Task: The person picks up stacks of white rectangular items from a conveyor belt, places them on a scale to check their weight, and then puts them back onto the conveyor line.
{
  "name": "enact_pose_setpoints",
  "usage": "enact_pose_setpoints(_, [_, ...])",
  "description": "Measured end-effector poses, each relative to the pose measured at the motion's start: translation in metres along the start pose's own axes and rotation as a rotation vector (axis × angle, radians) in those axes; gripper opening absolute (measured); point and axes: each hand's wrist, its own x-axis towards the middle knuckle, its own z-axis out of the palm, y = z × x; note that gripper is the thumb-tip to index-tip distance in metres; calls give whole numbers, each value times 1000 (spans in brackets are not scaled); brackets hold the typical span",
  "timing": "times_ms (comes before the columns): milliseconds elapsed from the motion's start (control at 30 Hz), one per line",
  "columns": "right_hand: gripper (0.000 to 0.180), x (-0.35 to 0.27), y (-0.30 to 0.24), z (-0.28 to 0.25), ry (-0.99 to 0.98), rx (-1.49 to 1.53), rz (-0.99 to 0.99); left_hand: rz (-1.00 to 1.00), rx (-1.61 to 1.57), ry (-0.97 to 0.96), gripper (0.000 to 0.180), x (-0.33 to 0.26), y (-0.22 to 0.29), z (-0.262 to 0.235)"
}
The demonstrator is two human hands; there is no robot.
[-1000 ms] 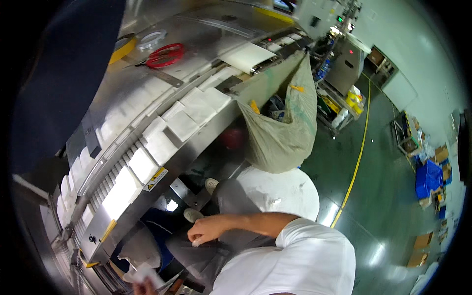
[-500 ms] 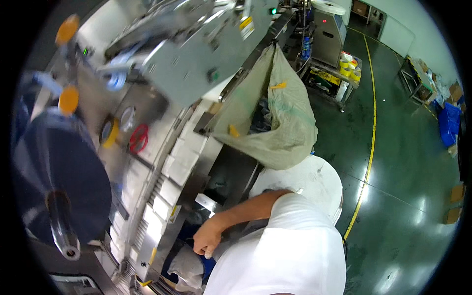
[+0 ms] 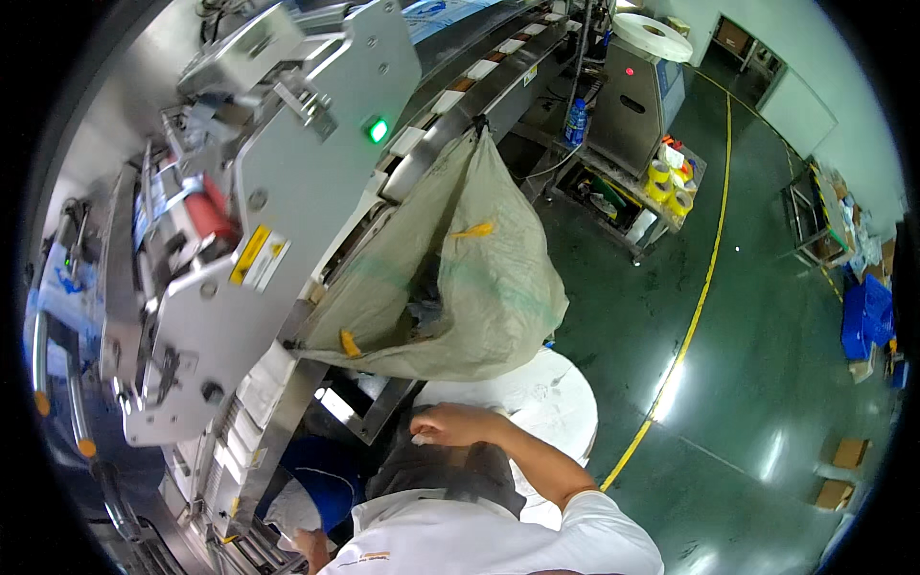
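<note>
The sack [image 3: 498, 297] is taken as the landmark: beige, creased, hung with its mouth gaping, two orange-yellow tags on its cloth. The bag [image 3: 290, 504] is below and left of the sack, beside or within a blue tub [image 3: 331, 470]; which cannot be determined. It is off-white, limp and unevenly folded, with no clear outline at its lower end. The left grip [image 3: 311, 546], a bare hand, appears at that lower end, partly cut off; whether it is wide, narrow or holding the bag cannot be told.

The right grip [image 3: 450, 425], also bare, is just below the sack, fingers curled narrow. A small white patch shows at its fingertips; whether held or worn cannot be told.

White pads [image 3: 257, 402], flat and close-set, form a row below and left of the sack. The grey machine [image 3: 316, 163] stands above and left of the sack, green lamp [image 3: 378, 130] lit. A white round top [image 3: 556, 398] is directly beneath the sack.
</note>
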Motion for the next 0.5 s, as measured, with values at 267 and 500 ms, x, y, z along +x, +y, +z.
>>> enact_pose_setpoints(267, [24, -38, 30, -200, -34, -186, 138, 269, -170, -334, 39, -82, 229, -15])
enact_pose_setpoints(500, [28, -79, 74, -370, 32, -164, 307, 373, -345, -488, 43, -155, 423, -47])
